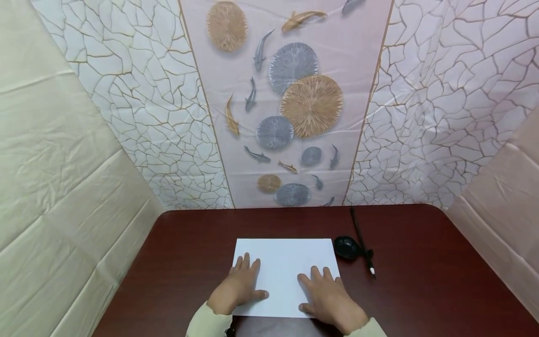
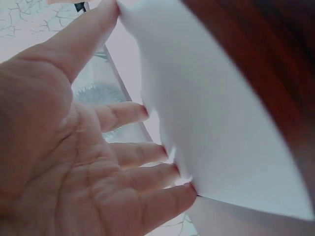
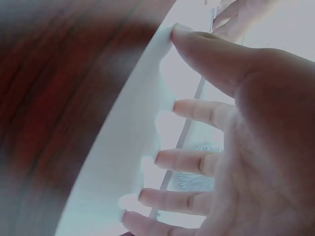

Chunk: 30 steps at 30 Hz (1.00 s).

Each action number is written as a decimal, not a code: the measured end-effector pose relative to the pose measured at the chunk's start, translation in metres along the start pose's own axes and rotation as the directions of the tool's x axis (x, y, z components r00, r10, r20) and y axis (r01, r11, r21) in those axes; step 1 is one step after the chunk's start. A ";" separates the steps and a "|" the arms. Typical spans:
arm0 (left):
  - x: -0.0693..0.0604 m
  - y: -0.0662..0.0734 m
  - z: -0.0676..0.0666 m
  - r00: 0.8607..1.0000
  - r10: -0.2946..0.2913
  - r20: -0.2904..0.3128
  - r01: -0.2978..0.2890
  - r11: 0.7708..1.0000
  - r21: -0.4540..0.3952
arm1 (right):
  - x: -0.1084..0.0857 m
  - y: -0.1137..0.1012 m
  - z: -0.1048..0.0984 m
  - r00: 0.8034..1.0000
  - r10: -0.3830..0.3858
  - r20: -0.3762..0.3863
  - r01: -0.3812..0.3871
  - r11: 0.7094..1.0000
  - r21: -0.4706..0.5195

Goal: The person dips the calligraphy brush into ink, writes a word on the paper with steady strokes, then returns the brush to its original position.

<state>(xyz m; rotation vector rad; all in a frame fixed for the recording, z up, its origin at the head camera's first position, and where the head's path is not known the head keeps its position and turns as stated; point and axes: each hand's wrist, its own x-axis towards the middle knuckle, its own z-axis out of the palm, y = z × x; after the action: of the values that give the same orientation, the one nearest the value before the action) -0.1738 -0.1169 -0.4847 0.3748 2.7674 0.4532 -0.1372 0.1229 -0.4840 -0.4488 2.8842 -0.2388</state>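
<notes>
A blank white sheet of paper [image 1: 282, 267] lies flat on the dark reddish-brown table [image 1: 193, 252]. My left hand [image 1: 240, 285] touches its left part with spread fingertips, the palm raised off the sheet. On the right part, my right hand [image 1: 328, 295] touches the paper the same way, thumb toward the middle. Both wrist views show fingertips meeting the paper [image 2: 197, 108], with a gap under each palm. Neither hand grips anything.
Right of the paper sits a small black dish [image 1: 346, 248]. Beside it a writing brush [image 1: 358, 229] with a white, dark-tipped head leans on a small black rest. A patterned cloth wall [image 1: 294, 164] stands behind the table, with pale cloth sides [image 1: 76, 196].
</notes>
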 end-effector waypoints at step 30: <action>-0.040 0.027 -0.012 0.990 0.143 0.014 -0.141 0.956 0.258 | -0.014 0.034 -0.021 0.996 -0.041 0.075 0.026 0.980 0.199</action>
<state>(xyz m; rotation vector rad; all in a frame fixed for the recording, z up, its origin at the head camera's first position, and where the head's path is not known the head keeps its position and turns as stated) -0.1356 -0.1075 -0.4542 0.6377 2.8212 0.1230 -0.1383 0.1622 -0.4680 -0.4593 2.7423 -0.4966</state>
